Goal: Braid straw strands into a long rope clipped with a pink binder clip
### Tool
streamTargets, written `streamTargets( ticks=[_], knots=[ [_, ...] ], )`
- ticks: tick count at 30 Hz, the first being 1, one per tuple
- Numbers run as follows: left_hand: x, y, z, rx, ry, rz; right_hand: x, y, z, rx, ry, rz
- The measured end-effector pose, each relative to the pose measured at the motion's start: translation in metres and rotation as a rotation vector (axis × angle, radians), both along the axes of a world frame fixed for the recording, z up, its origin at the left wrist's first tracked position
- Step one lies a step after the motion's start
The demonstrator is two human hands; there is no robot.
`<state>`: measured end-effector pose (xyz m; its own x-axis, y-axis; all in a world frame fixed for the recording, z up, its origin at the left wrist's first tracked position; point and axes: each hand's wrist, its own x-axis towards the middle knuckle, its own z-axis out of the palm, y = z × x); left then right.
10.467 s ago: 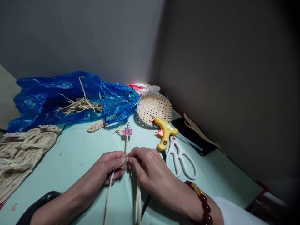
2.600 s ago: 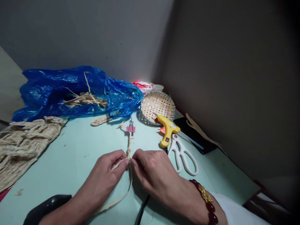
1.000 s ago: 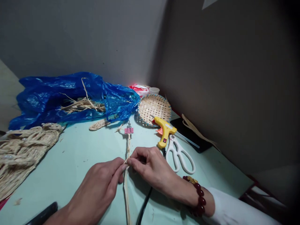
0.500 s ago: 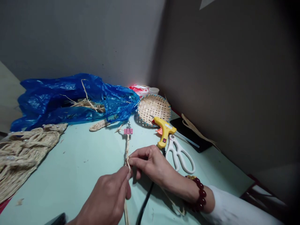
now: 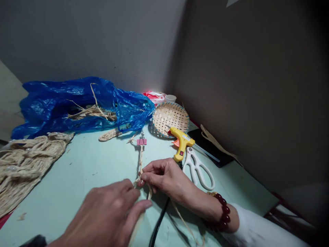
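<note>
A thin straw braid lies on the pale green table, its far end held by a pink binder clip. My right hand pinches the near end of the braid with thumb and fingers. My left hand is closed around a loose straw strand that runs toward me. Another loose strand trails under my right wrist, which wears a dark red bead bracelet.
A yellow glue gun and white scissors lie right of my hands; a black cord runs toward me. A woven basket, blue plastic bag with straw, and a straw net sit behind and left. Walls close in at back and right.
My left hand has drawn back toward me and to the left, pulling a strand, while my right hand has stayed pinching the braid's end. The braid has grown slightly longer than earlier.
</note>
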<state>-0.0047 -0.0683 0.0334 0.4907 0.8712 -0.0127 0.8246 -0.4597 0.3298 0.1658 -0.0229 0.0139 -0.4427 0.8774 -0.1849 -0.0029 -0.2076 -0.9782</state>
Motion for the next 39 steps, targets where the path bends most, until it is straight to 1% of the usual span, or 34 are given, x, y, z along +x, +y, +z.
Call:
streamTargets(
  ticks=[2, 3, 4, 5, 7, 8, 9, 10, 12, 15, 19, 23, 26, 28, 30, 34, 36, 39],
  knots=[
    [-0.007, 0.007, 0.006, 0.114, -0.224, 0.138, 0.001, 0.000, -0.001, 0.015, -0.007, 0.006],
    [-0.008, 0.011, 0.006, 0.098, -0.338, 0.213, 0.002, 0.000, -0.001, 0.027, -0.008, 0.011],
    [-0.008, 0.015, 0.004, 0.003, -0.435, 0.271, 0.003, 0.000, -0.002, 0.041, -0.009, 0.022],
    [-0.006, 0.020, 0.000, -0.182, -0.533, 0.291, 0.003, 0.000, -0.003, 0.060, -0.019, 0.041],
    [-0.002, 0.026, -0.010, -0.554, -0.698, 0.262, 0.006, 0.000, -0.004, 0.129, -0.078, 0.084],
    [0.000, 0.028, -0.015, -0.670, -0.767, 0.272, 0.007, -0.001, -0.004, 0.183, -0.127, 0.103],
    [0.001, 0.030, -0.019, -0.741, -0.816, 0.283, 0.009, -0.001, -0.003, 0.248, -0.188, 0.120],
    [0.001, 0.031, -0.022, -0.767, -0.840, 0.293, 0.010, -0.002, -0.001, 0.320, -0.253, 0.128],
    [0.000, 0.031, -0.023, -0.739, -0.812, 0.281, 0.012, -0.005, 0.002, 0.440, -0.360, 0.131],
    [-0.004, 0.029, -0.021, -0.658, -0.689, 0.240, 0.013, -0.009, 0.006, 0.520, -0.458, 0.149],
    [-0.006, 0.028, -0.020, -0.592, -0.565, 0.259, 0.014, -0.009, 0.003, 0.519, -0.491, 0.174],
    [-0.005, 0.029, -0.017, -0.499, -0.452, 0.235, 0.015, -0.006, -0.001, 0.498, -0.476, 0.191],
    [-0.002, 0.029, -0.017, -0.519, -0.516, 0.238, 0.015, -0.004, -0.001, 0.486, -0.485, 0.208],
    [-0.001, 0.028, -0.018, -0.544, -0.578, 0.248, 0.015, -0.004, 0.000, 0.485, -0.473, 0.203],
    [0.000, 0.028, -0.021, -0.537, -0.615, 0.257, 0.014, -0.004, 0.004, 0.483, -0.447, 0.197],
    [-0.002, 0.032, -0.024, -0.546, -0.628, 0.244, 0.017, -0.001, 0.011, 0.458, -0.450, 0.273],
    [-0.003, 0.035, -0.023, -0.574, -0.622, 0.253, 0.020, 0.000, 0.013, 0.493, -0.503, 0.282],
    [-0.004, 0.036, -0.021, -0.637, -0.646, 0.296, 0.023, -0.001, 0.015, 0.564, -0.572, 0.235]
  ],
)
